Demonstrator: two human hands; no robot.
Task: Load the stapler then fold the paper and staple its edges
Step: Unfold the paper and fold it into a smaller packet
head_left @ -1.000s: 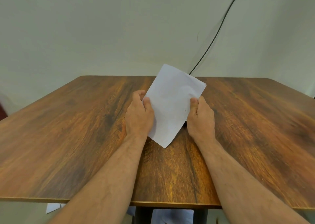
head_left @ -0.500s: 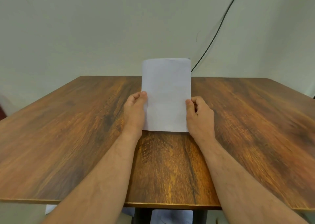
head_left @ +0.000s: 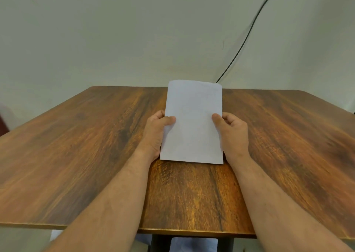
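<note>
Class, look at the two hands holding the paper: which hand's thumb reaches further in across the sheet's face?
The left hand: its thumb lies well across the paper, pointing inward. The right hand shows only its thumb tip near the sheet's edge.

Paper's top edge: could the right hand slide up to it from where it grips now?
Probably yes. The right hand pinches the paper at its right side, about mid-height, and nothing lies along that side up to the top. The left hand pinches the opposite side, so the sheet should stay supported.

Two bare, sleeveless forearms [head_left: 107,203], unadorned.
</note>
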